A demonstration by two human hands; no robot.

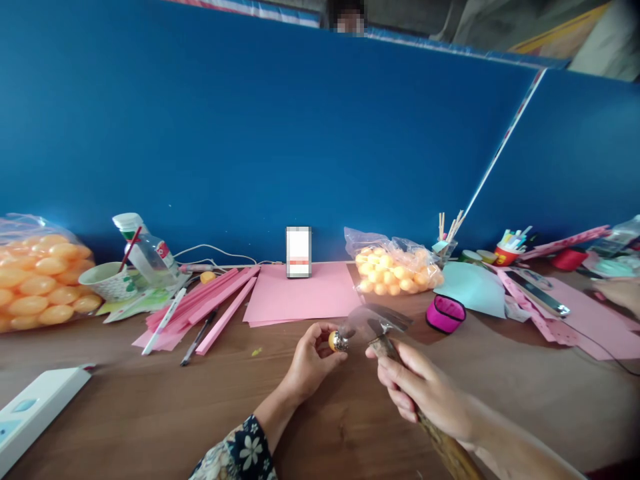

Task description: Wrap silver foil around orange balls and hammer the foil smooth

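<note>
My left hand [316,353] pinches a small round orange piece with a shiny silver part [338,341] between thumb and fingers, just above the brown table. In my right hand [417,380] is a claw hammer [440,440], gripped by its wooden handle near the head. The hammer's head is smeared by motion and sits just right of the silver part; I cannot tell whether they touch. Behind both hands lie pink paper sheets [305,300], with a phone [299,253] standing on them.
Bags of orange balls stand at left [40,280] and at centre right [395,270]. Pink paper strips [210,303], pens and a cup [107,280] lie left. A power strip [40,413] is front left. A magenta band [445,314] lies right. Another person's hand [620,293] shows far right.
</note>
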